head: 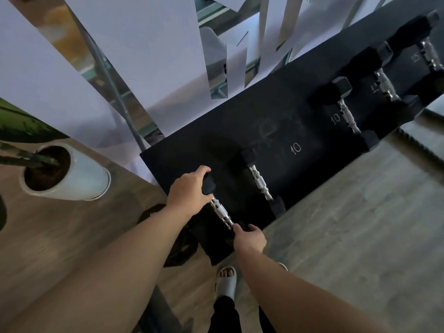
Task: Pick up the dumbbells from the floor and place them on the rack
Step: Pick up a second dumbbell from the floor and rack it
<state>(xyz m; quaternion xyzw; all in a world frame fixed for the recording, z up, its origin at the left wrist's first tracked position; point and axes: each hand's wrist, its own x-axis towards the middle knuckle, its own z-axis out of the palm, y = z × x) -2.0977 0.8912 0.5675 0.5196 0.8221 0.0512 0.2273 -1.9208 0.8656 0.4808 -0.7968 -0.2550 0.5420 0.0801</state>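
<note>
A black dumbbell with a chrome handle [221,212] lies at the near left end of the black rack [240,131]. My left hand [189,188] grips its far black head. My right hand [249,239] holds the near end, whose head is hidden under my fingers. Right beside it on the rack lies a second dumbbell [260,182]. Further right along the rack rest a dumbbell by a chalked "10" [348,114] and two larger ones [385,85], [430,54].
A white pot with a green plant [79,176] stands on the wooden floor to the left. A black weight plate [153,213] lies by the rack's left corner. My sandalled foot [225,280] is below the rack. Mirrored panels rise behind.
</note>
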